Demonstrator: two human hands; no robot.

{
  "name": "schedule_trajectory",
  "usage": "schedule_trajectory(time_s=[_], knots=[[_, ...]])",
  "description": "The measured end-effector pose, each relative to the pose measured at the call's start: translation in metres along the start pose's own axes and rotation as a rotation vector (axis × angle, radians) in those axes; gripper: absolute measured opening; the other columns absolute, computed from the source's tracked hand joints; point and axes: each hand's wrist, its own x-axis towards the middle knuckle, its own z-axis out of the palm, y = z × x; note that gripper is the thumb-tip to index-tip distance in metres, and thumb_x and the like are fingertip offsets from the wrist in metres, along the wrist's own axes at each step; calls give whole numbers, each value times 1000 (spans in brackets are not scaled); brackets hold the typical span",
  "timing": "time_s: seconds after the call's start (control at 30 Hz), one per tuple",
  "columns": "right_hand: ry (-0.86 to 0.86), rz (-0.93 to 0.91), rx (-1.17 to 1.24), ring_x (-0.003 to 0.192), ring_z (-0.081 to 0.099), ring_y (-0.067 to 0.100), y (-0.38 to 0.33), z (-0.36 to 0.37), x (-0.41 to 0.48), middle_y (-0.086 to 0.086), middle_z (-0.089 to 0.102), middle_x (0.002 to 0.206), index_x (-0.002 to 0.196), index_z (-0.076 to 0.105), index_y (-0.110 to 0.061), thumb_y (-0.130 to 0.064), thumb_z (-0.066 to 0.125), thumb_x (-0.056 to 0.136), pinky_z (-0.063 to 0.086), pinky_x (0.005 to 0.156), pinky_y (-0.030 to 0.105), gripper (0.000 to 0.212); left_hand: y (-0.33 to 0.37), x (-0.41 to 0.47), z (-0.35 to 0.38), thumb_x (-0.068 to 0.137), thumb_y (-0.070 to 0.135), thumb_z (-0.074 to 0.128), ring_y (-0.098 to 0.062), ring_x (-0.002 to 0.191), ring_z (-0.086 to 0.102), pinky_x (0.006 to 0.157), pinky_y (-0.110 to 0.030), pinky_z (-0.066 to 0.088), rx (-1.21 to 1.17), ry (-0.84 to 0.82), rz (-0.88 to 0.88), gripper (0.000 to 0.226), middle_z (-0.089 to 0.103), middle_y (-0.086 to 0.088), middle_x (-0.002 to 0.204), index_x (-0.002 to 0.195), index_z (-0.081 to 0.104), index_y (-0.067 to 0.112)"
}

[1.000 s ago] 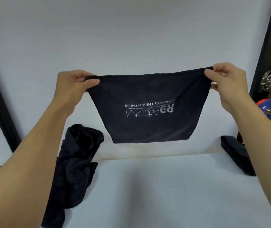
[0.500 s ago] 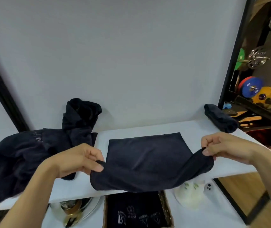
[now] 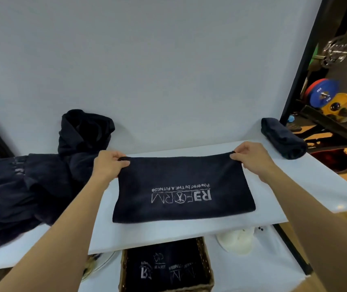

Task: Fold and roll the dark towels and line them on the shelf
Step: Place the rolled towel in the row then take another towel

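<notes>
While towel (image 3: 183,186) lies flat, long axis 9–3, left hand (image 3: 108,165) and right hand (image 3: 250,157) fingers clamp its 12-side corners.

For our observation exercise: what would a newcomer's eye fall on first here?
A dark towel lies flat on the shelf, white logo upside down, left hand and right hand pinching its far corners. A heap of unfolded towels sits to its left; one rolled towel rests far right.
</notes>
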Motion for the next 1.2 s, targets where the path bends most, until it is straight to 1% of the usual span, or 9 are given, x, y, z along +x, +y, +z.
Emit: schedule_trajectory(time_s=[0.13, 0.27, 0.37, 0.47, 0.6, 0.83, 0.97, 1.03, 1.2], knots=[[-24, -9, -357, 96, 59, 22, 19, 23, 21, 6, 62, 110, 104, 63, -14, -17, 63, 89, 43, 75, 27, 15, -17, 17, 33, 85, 11, 70, -25, 99, 60, 83, -31, 46, 375, 74, 3, 24, 68, -12, 111, 109, 69, 11], [-17, -412, -510, 121, 51, 23, 0, 72, -13, 4, 50, 139, 134, 51, -18, -29, 52, 98, 36, 104, 37, 38, -7, -24, 81, 97, 34, 55, -27, 133, 43, 110, -44, 32, 527, -20, 436, 41, 50, -6, 142, 135, 53, 19], [-360, -534, -639, 148, 16, 16, -7, 118, -41, -4, 22, 160, 153, 23, -26, -48, 29, 102, 11, 121, 43, 55, -10, -56, 105, 93, 64, 10, -16, 150, 7, 121, -41, 3, 777, -313, 472, 71, 11, 4, 163, 155, 18, 30], [-373, -456, -825, 151, 0, 16, 15, 114, -21, -5, 6, 164, 156, 9, -28, -55, 13, 101, -1, 121, 47, 62, -36, -66, 81, 73, 77, -25, -13, 150, -9, 122, -38, -8, 923, -285, 462, 95, -7, 11, 163, 155, -1, 35], [-335, -353, -865, 149, 12, 19, 29, 87, 9, -4, 20, 161, 152, 23, -26, -60, 17, 99, 3, 120, 49, 63, -60, -94, 45, 83, 85, 6, -14, 150, -8, 121, -38, -3, 918, -338, 617, 84, -5, 12, 162, 154, 5, 40], [-295, -196, -562, 103, 57, 23, 6, 57, 12, 1, 63, 109, 103, 52, -22, -43, 61, 90, 42, 89, 39, 26, -68, -56, 9, 83, 22, 44, -26, 102, 70, 91, -41, 53, 955, -87, 980, 42, 72, -7, 115, 110, 74, 15], [-406, 72, -367, 105, 53, 20, 2, 42, -28, 2, 54, 121, 118, 52, -21, -41, 64, 89, 43, 84, 32, 37, -33, -3, 11, 86, -5, 51, -32, 120, 54, 99, -44, 44, 1052, 50, 593, 46, 59, -8, 135, 122, 68, 18], [-475, 118, -340, 107, 51, 19, 2, 45, -56, 2, 49, 130, 133, 45, -22, -39, 61, 92, 44, 82, 30, 47, -21, -7, 28, 91, -3, 49, -31, 123, 51, 102, -41, 42, 920, -13, 455, 43, 57, -6, 137, 122, 68, 20], [-411, 93, -360, 114, 56, 22, 7, 53, -92, 3, 46, 143, 147, 32, -22, -41, 56, 94, 53, 90, 38, 61, -30, -115, 69, 91, 56, 54, -17, 105, 59, 93, -31, 48, 517, -364, 1064, 45, 67, 2, 113, 110, 71, 19]])
